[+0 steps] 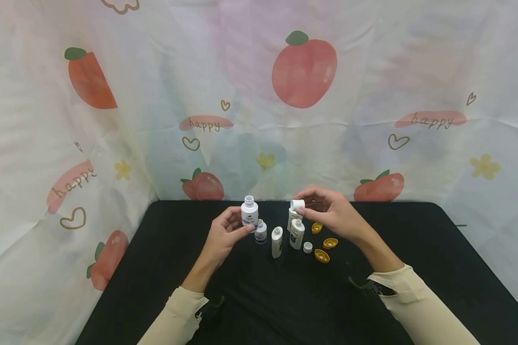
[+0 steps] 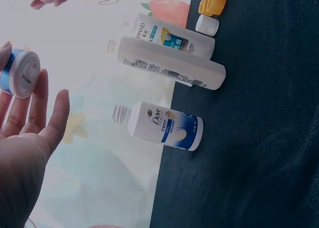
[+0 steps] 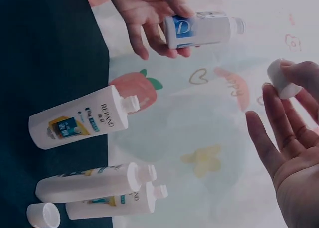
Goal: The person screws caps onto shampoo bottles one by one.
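My left hand (image 1: 221, 235) grips a small white Dove bottle (image 1: 249, 212) with a blue label, raised above the table; its threaded neck is bare. In the right wrist view that bottle (image 3: 199, 31) lies between thumb and fingers. Across from it, my right hand (image 1: 330, 213) pinches a white cap (image 1: 298, 204) between thumb and fingertips, off the table and apart from the bottle. A second Dove bottle (image 2: 164, 126), also capless, stands on the table below my left hand. Capless white REPAND bottles (image 3: 79, 118) stand nearby, one partly behind my right hand in the head view.
On the black table (image 1: 259, 306), a loose white cap (image 1: 308, 247) sits right of the bottles. Three yellow-orange caps (image 1: 322, 256) lie beside it. A fruit-print cloth (image 1: 250, 158) hangs behind the table's far edge.
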A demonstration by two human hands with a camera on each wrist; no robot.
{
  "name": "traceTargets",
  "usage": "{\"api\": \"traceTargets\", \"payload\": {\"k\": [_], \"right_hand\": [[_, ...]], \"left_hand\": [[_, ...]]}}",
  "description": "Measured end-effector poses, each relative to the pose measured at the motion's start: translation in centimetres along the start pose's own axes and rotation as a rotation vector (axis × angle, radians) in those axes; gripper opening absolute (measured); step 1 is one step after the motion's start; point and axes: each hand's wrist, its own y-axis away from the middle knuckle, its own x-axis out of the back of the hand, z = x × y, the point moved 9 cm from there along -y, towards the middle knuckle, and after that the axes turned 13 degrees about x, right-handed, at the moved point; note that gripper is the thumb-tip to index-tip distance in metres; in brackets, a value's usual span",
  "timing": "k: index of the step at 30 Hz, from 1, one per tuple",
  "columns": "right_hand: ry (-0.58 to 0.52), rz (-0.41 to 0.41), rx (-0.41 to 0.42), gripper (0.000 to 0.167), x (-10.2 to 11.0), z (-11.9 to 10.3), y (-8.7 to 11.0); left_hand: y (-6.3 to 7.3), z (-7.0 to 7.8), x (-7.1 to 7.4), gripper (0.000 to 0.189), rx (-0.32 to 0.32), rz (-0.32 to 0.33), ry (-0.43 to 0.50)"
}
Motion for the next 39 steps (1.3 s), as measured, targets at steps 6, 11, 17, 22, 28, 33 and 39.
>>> {"api": "traceTargets", "payload": {"k": [6, 11, 17, 22, 28, 33, 39], "right_hand": [[-0.022, -0.028, 0.079, 0.032, -0.2, -0.8, -1.1], [-0.02, -0.036, 0.081, 0.03, -0.4, -0.9, -1.8], [-0.016, -0.057, 0.136, 0.031, -0.6, -1.6, -2.8], [-0.026, -0.071, 0.188, 0.036, -0.8, -2.2, -3.6], [-0.028, -0.072, 0.193, 0.039, -1.0, -2.7, -4.4], [-0.026, -0.076, 0.177, 0.035, -1.2, -2.8, -5.1], [-0.039, -0.101, 0.215, 0.032, -1.5, -3.3, -5.7]], "left_hand": [[0.0, 0.2, -0.6, 0.041, -0.007, -0.019, 0.014], [0.0, 0.3, -0.9, 0.042, -0.014, -0.02, 0.021], [-0.2, 0.2, -1.4, 0.042, -0.017, -0.025, 0.019], [-0.3, 0.2, -2.0, 0.041, -0.018, -0.033, 0.025], [-0.3, 0.5, -2.7, 0.042, -0.019, -0.045, 0.048], [-0.3, 0.7, -3.2, 0.043, -0.025, -0.058, 0.047], [-0.4, 0.7, -3.9, 0.042, -0.035, -0.081, 0.039]]}}
